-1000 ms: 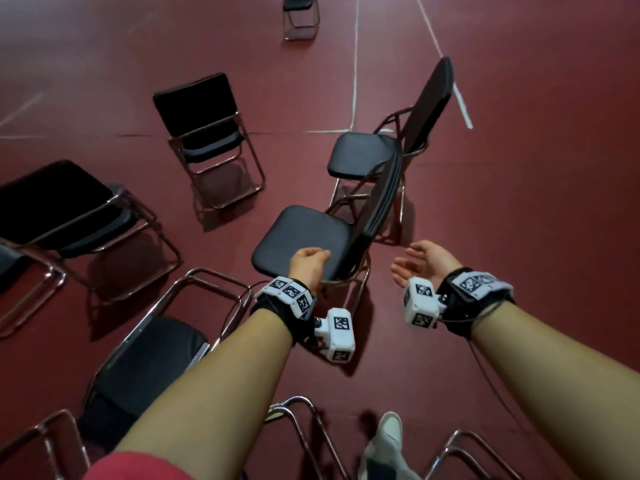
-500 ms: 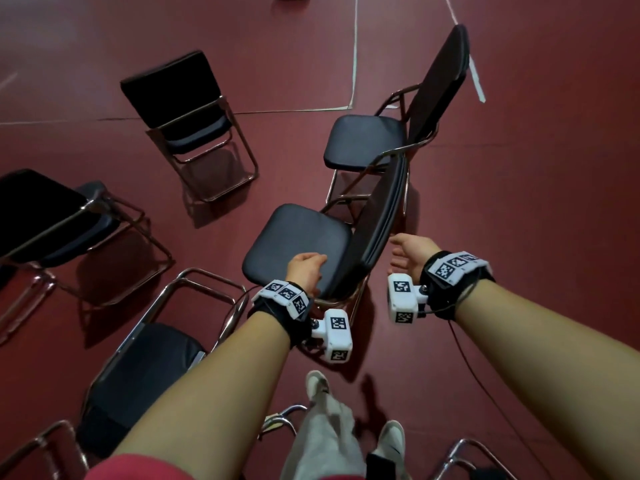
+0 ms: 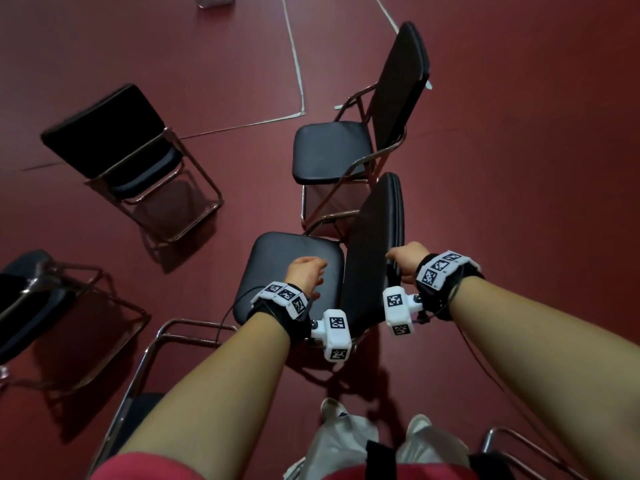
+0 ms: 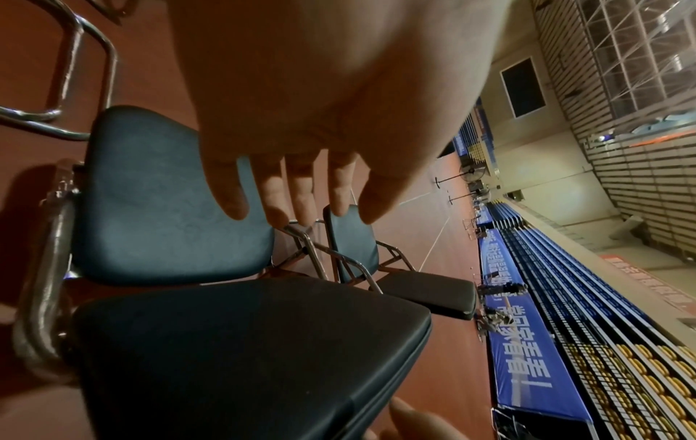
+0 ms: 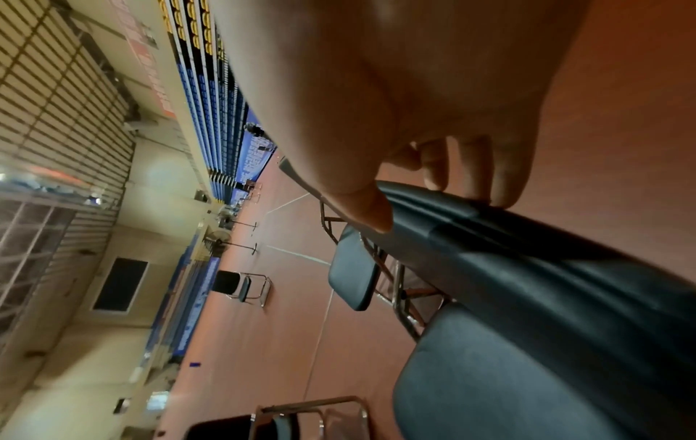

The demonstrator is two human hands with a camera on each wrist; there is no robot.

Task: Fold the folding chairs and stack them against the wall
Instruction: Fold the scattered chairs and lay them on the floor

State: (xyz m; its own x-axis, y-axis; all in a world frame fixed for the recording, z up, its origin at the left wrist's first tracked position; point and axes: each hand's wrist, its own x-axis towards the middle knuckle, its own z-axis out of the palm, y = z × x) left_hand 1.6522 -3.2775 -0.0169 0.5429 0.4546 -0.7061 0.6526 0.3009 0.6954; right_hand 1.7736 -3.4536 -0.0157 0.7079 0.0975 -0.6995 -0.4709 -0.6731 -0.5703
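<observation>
The nearest folding chair stands unfolded in front of me, with a black padded seat (image 3: 277, 261) and a black backrest (image 3: 375, 237) on a chrome frame. My right hand (image 3: 404, 258) grips the backrest's top edge (image 5: 527, 253), thumb on one side and fingers (image 5: 471, 172) curled over the other. My left hand (image 3: 307, 273) hovers over the seat (image 4: 244, 342) close to the backrest (image 4: 162, 193), its fingers (image 4: 301, 193) extended and holding nothing. I cannot tell whether it touches the seat.
A second unfolded chair (image 3: 332, 150) stands just beyond the first, its frame close to the backrest. More unfolded chairs are at the left (image 3: 114, 133) and far left (image 3: 27, 299). Chrome frames sit at lower left (image 3: 166, 341) and lower right (image 3: 512, 441). My white shoes (image 3: 346, 427) are below.
My right hand moved in from the right and closed on the backrest's top edge. My left hand stayed over the seat. The view came closer to the chair.
</observation>
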